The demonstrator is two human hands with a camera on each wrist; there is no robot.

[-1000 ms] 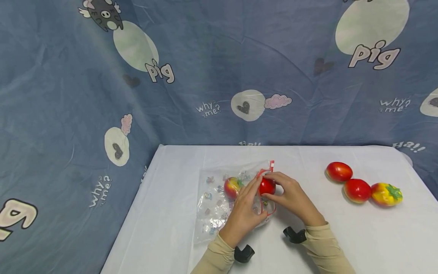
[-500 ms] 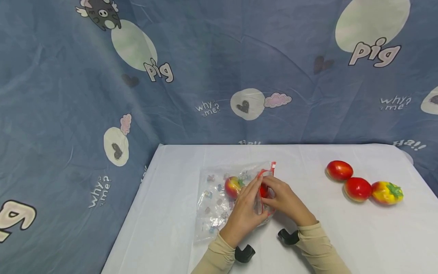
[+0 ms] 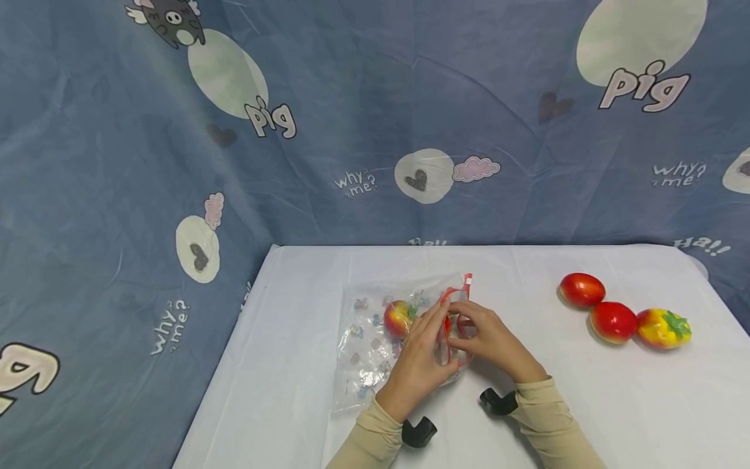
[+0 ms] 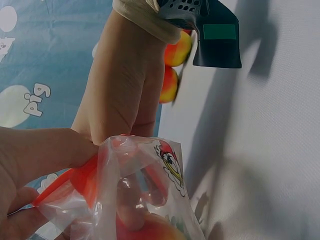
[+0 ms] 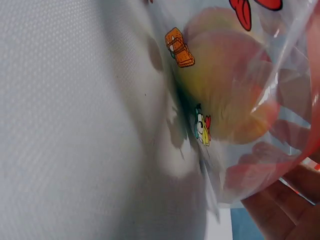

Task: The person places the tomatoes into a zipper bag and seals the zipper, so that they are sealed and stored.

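A clear, printed zip bag (image 3: 357,358) with a red zip edge lies on the white table. My left hand (image 3: 416,368) holds its mouth, thumb on the red edge in the left wrist view. My right hand (image 3: 495,342) reaches into the mouth, its fingers beside a glossy red toy fruit (image 3: 448,324) mostly hidden between the hands. Farther inside sits a red-yellow toy fruit (image 3: 396,319) with a green top. Through the plastic, the left wrist view shows fingertips against a red-yellow fruit (image 4: 150,229); the right wrist view shows a blurred yellowish fruit (image 5: 220,75).
To the right on the white table (image 3: 586,404) lie a red oval toy fruit (image 3: 582,290), a rounder red one (image 3: 612,322) and a yellow-red one with a green top (image 3: 664,329). A blue printed cloth (image 3: 328,117) hangs behind. Black wrist mounts (image 3: 418,432) sit at both sleeves.
The right hand has moved left into the bag's mouth with the red fruit, then drawn slightly back while the fruit sits deeper inside. The left hand has stayed at the bag.
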